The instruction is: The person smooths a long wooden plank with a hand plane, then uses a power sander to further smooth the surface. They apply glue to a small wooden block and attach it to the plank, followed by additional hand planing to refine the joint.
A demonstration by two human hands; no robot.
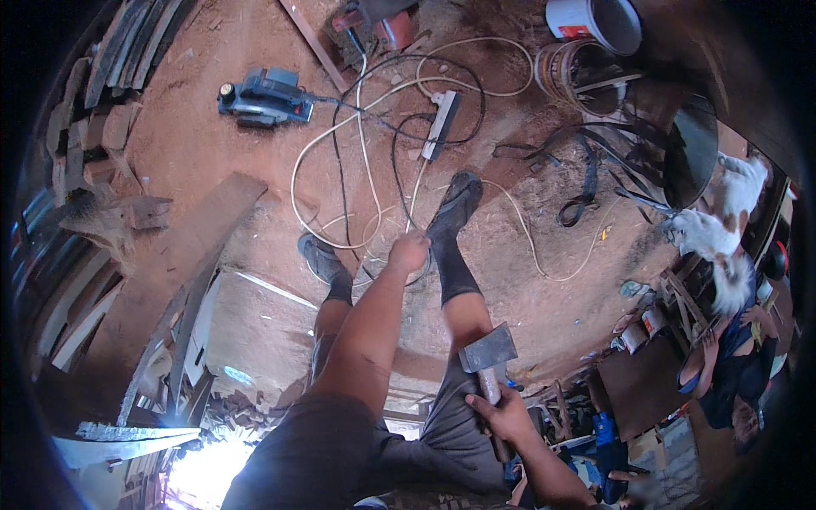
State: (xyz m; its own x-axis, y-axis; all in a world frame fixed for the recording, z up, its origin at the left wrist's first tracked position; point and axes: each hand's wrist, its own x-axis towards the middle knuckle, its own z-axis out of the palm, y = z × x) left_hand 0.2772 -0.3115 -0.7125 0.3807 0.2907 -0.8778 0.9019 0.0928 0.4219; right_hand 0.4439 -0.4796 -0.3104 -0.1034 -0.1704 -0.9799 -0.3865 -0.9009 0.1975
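My left hand (410,252) is closed in a fist at the middle of the view, low over the ground between my feet. A pale cable (416,200) runs down into it from a white power strip (442,125), and dark cable passes close by. On the right, my right hand (507,415) grips the wooden handle of a hammer (489,349). Its blocky grey metal head points away from me, above my right thigh. Farther ahead, a blue-grey electric planer (268,98) lies on the ground, its cord trailing right toward the tangled cables.
Wooden planks (170,280) and stacked offcuts (85,153) line the left side. A white bucket (595,24), a second bucket (574,76) and black straps (586,183) lie far right. A white-and-brown dog (727,212) stands at right, near another person (735,365). Loose cables loop over the dirt floor.
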